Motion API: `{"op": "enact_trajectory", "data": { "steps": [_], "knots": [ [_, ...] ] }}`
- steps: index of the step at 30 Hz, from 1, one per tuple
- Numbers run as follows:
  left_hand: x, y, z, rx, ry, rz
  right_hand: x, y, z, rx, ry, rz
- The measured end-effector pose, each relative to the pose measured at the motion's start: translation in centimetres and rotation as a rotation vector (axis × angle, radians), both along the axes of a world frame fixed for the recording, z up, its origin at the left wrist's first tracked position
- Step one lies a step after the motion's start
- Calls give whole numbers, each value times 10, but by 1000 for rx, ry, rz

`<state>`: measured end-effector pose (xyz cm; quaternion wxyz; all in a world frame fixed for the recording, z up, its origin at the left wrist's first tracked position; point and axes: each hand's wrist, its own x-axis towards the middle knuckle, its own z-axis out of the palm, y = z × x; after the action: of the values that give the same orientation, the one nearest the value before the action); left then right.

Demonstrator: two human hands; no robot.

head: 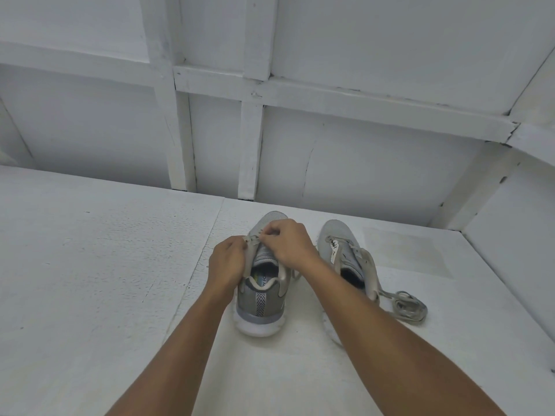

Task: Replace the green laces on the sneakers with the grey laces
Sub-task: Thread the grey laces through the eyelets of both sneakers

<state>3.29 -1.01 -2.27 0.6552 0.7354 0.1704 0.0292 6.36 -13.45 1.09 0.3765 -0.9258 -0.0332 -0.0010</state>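
Two grey sneakers stand side by side on the white surface, toes pointing away from me. My left hand point(225, 259) grips the left side of the left sneaker point(260, 298) at its eyelet row. My right hand point(289, 243) pinches a pale lace point(251, 239) at the eyelets near the toe end of the tongue. The right sneaker point(345, 250) stands to the right, partly behind my right forearm, with a lace threaded near its toe. A bundled grey lace point(410, 306) lies beside its heel. How far the lace runs under my fingers is hidden.
The white textured tabletop point(105, 280) stretches wide to the left and towards me. A white panelled wall point(330, 151) rises just behind the sneakers, and a white side wall point(516, 235) closes in on the right.
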Motion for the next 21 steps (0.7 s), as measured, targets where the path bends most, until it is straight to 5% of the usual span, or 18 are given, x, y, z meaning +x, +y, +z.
{"op": "enact_trajectory", "data": {
  "steps": [21],
  "knots": [
    [0,1,-4,-23,22,-26,-7,6,5,-14,20,-5]
  ]
}}
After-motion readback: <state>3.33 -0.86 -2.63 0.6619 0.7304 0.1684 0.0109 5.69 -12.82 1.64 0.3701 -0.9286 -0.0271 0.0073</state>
